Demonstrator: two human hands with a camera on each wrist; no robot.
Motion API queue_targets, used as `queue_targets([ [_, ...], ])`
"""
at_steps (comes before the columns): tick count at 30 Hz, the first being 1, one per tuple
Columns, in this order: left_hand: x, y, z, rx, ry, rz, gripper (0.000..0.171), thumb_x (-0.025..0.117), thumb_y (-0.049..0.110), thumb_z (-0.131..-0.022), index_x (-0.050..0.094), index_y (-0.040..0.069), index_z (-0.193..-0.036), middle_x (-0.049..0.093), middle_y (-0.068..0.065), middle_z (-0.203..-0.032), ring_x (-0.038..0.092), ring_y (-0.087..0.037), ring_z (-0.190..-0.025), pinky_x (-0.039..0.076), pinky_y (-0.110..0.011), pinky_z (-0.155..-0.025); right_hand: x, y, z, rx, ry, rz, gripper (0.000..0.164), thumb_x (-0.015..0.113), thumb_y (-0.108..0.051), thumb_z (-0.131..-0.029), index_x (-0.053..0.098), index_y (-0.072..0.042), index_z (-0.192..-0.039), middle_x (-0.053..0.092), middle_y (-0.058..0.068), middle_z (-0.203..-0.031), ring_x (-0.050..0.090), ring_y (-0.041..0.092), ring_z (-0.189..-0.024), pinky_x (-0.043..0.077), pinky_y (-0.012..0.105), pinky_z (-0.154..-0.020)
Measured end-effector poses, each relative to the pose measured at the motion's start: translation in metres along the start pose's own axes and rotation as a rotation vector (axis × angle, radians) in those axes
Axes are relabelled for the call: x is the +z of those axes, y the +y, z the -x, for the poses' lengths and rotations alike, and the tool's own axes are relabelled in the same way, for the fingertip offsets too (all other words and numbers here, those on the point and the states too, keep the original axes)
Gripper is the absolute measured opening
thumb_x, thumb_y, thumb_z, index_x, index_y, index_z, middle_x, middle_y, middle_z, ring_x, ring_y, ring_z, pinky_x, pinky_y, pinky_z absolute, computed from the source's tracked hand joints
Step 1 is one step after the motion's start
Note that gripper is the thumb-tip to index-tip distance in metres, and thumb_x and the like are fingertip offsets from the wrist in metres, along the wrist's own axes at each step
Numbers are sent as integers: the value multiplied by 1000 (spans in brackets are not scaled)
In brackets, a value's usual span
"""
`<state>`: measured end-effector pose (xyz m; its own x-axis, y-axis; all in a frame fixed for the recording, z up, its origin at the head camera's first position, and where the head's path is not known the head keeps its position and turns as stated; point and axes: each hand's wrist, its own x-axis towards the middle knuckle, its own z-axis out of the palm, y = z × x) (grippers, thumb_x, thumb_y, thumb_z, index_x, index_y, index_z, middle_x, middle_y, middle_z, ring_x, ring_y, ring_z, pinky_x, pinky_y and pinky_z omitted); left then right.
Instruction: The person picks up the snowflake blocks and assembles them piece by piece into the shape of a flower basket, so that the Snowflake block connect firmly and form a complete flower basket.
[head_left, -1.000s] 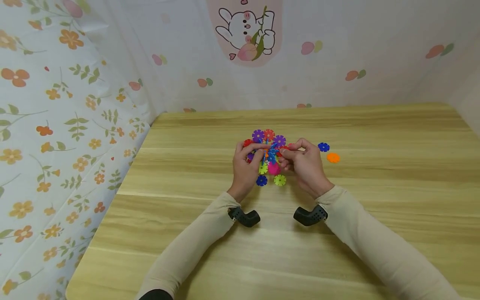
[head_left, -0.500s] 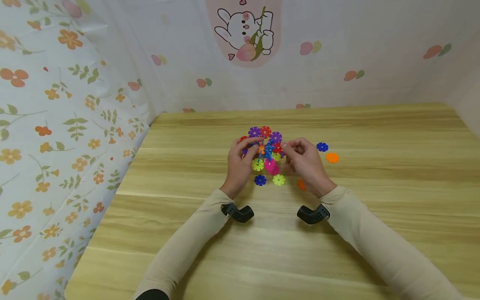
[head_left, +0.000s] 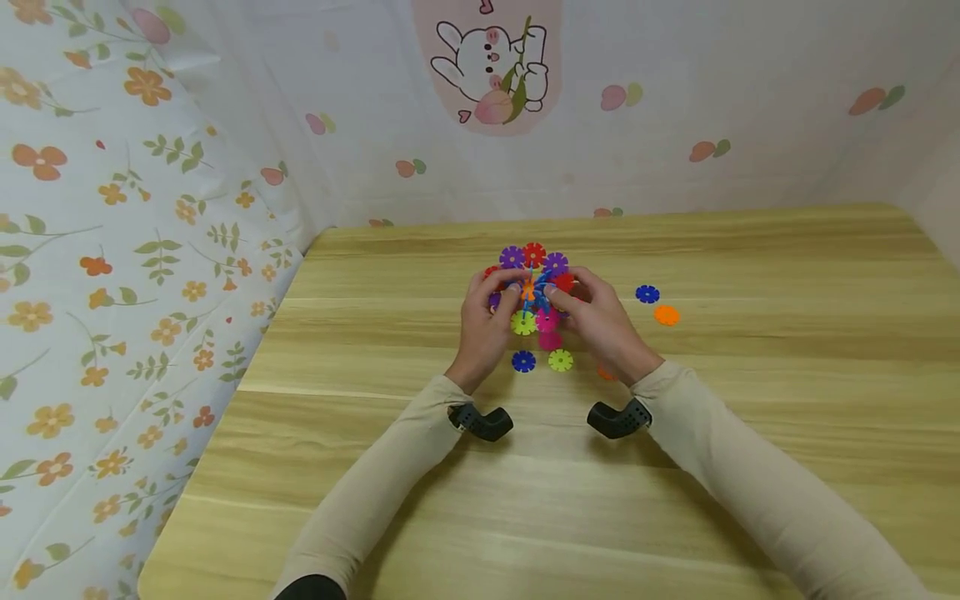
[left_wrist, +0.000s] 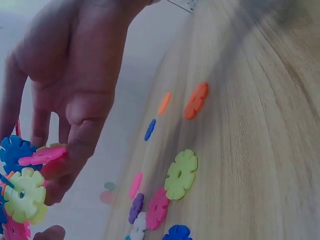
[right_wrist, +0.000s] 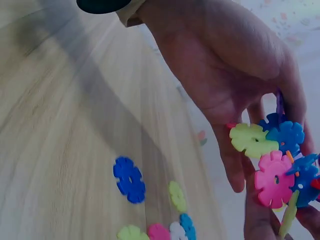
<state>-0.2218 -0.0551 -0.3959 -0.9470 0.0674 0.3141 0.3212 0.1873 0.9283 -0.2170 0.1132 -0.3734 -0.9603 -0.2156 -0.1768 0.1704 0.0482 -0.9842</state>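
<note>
A cluster of interlocking flower-shaped plastic discs (head_left: 547, 320) is held between both hands, with blue and orange discs at its middle and purple, red, lime and pink ones around. On its left side, the left hand (head_left: 482, 329) grips it, index finger and thumb reaching over the centre. From the right, the right hand (head_left: 602, 323) grips it, thumb against the blue middle discs. In the left wrist view the right hand (left_wrist: 80, 75) shows behind a lime disc (left_wrist: 25, 195). The right wrist view shows the left hand (right_wrist: 225, 75) around a pink disc (right_wrist: 274, 179).
Loose discs lie on the wooden table (head_left: 375, 483): a blue one (head_left: 523, 361) and a lime one (head_left: 560, 360) before the hands, a blue one (head_left: 647, 293) and an orange one (head_left: 667, 315) at right. Another orange disc (head_left: 606, 374) is partly hidden under the right hand.
The cluster has shifted slightly away from the body. The right hand, at a red disc on the cluster's right edge before, has moved left, its thumb now on the middle discs.
</note>
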Motion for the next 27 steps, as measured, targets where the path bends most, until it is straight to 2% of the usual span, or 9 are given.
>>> queue_targets([
  [3,-1,1,-1,0,-6,-20,26,48,15,-104,69,10,-120,49,-9,-117,52,-9,-83,46,-18,-71,1,0,-1,2,11,-22,44,51,-25,-105,41,-11,-146,51,10,-133,61,20,-114,58,22,-92],
  [6,-3,2,-2,-2,-29,-46,27,49,16,-103,68,13,-124,50,-9,-127,53,-13,-99,48,-22,-78,3,0,-2,-3,19,-48,42,52,-22,-105,42,-11,-144,52,7,-128,62,16,-107,58,21,-89],
  [10,-12,5,0,-40,-84,-61,31,52,18,-102,66,20,-130,50,-5,-137,51,-17,-123,51,-39,-99,2,-1,-3,13,3,-106,43,54,-20,-104,43,-10,-144,52,2,-124,61,12,-103,57,19,-88],
  [12,-17,6,2,-55,-128,-77,34,54,20,-102,63,25,-134,51,-3,-139,49,-19,-129,46,-48,-108,-2,-2,-3,30,-21,-147,44,53,-19,-104,42,-9,-145,51,0,-122,59,10,-100,56,16,-85],
  [14,-20,7,2,-55,-182,-82,37,53,22,-103,60,29,-139,49,-2,-142,46,-19,-133,43,-54,-112,-8,-4,-3,43,-56,-178,45,52,-18,-104,40,-7,-147,51,-1,-121,59,8,-98,56,15,-82],
  [17,-25,9,-2,-56,-257,-39,40,51,22,-104,55,29,-143,45,-3,-148,47,-21,-135,44,-52,-112,-17,-7,-5,54,-131,-215,48,50,-18,-105,37,-5,-149,54,-1,-121,63,6,-94,57,15,-80],
  [20,-29,10,-7,-76,-307,40,36,49,22,-105,59,22,-140,47,-5,-145,53,-22,-128,51,-45,-105,-23,-12,-7,67,-210,-208,52,48,-17,-105,33,-3,-153,57,-2,-121,68,6,-92,59,20,-83],
  [22,-32,10,-10,-93,-333,67,33,48,21,-105,63,16,-135,50,-5,-141,53,-20,-124,51,-40,-104,-26,-15,-9,70,-257,-172,54,48,-18,-105,30,-2,-154,58,-3,-123,68,6,-95,59,22,-85],
  [27,-39,12,-13,-109,-399,94,30,52,16,-104,67,7,-127,56,-7,-129,51,-18,-120,51,-37,-102,-30,-23,-14,50,-333,-72,42,50,-17,-104,47,0,-142,60,-4,-120,62,9,-106,56,21,-89],
])
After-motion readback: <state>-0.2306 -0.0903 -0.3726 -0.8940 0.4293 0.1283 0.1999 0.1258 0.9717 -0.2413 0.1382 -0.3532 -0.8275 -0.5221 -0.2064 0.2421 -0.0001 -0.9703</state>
